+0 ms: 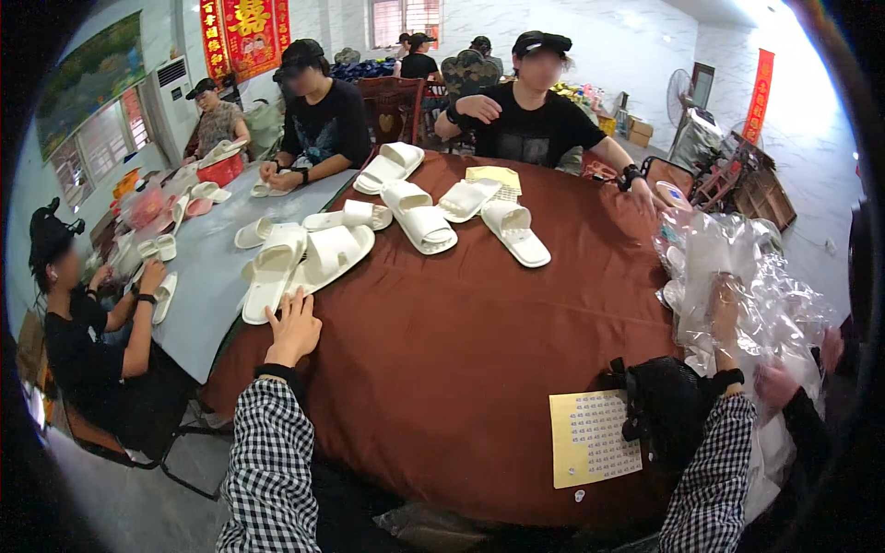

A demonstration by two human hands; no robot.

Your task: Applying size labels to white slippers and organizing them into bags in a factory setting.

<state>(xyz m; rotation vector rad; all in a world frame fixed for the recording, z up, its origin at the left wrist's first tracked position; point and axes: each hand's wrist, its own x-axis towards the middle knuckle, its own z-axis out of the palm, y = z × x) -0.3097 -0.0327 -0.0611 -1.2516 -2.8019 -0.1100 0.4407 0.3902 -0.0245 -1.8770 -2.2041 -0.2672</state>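
My left hand [293, 330] lies at the near edge of the brown-covered table's slippers, fingers spread and touching the toe or heel end of a white slipper [270, 286]. Another white slipper [334, 256] leans against that one. My right hand [726, 309] reaches into clear plastic bags [737, 241] at the table's right side; the film covers its fingers, so their grip is hidden. Further white slippers lie beyond my left hand, among them a slipper [419, 221] in the middle and a slipper [516, 235] to its right.
A yellow sticker sheet [581, 442] and a black cap [668, 401] lie near my right forearm. A co-worker's hand [776, 382] is beside the bags; another person's hand [638, 198] rests at the far right edge. A grey table [207, 286] adjoins on the left, with people handling slippers.
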